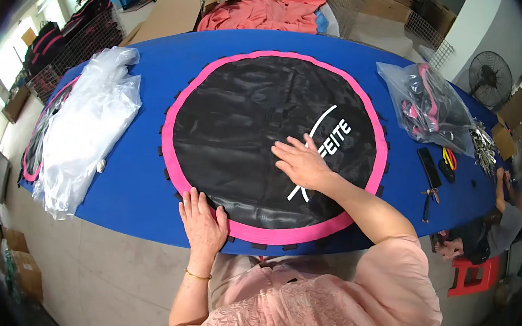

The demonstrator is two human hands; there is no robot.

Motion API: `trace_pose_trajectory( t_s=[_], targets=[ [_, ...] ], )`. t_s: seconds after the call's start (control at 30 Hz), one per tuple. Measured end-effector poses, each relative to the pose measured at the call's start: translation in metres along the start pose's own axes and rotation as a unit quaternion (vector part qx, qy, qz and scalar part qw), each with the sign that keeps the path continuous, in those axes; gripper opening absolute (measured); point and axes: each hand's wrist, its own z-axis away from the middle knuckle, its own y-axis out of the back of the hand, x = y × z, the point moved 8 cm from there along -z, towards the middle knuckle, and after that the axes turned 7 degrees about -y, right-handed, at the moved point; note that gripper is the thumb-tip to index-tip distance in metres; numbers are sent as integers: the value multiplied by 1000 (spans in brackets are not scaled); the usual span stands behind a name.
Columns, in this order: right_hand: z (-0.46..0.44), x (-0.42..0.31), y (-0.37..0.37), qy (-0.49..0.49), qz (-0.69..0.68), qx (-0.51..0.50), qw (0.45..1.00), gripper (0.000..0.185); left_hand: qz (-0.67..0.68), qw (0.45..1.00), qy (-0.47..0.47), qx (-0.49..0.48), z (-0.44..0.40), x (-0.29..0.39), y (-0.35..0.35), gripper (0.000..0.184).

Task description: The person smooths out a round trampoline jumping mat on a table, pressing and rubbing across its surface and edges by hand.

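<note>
A round black mat [234, 117] with a pink border and white lettering lies flat on the blue table [138, 214]. My left hand [202, 220] rests on the near-left part of the pink border, fingers stretched out, holding nothing. Flat on the black surface, over the white print right of centre, lies my right hand [302, 163] with its fingers spread. Small dark tabs stick out around the edge of the mat.
Clear plastic bags [90, 123] partly cover another pink-edged mat at the left. To the right are a bagged black and pink bundle [424, 106], metal pieces [484, 148], a phone [428, 167] and scissors [428, 202]. Another person [504, 224] sits by a red stool [473, 278].
</note>
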Motion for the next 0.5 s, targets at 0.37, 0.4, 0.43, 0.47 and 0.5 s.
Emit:
trace_pose_trajectory(
  t_s=[0.37,0.4,0.43,0.47,0.5],
  targets=[
    [-1,-60,-22,51,-3,-18,999,51,-9,1000,-11,8,3,-3,-3,57],
    [-1,-54,-2,16,16,-72,997,51,-7,1000,-11,7,4,-3,-3,57],
    [-2,-37,3,-5,37,-67,997,50,-9,1000,-11,8,4,-4,-4,57],
    [-3,-18,4,-25,84,-65,994,49,-10,1000,-12,10,3,-3,-4,57],
    [-3,4,4,-46,131,-63,988,47,-7,1000,-15,8,3,-2,-4,57]
  ],
)
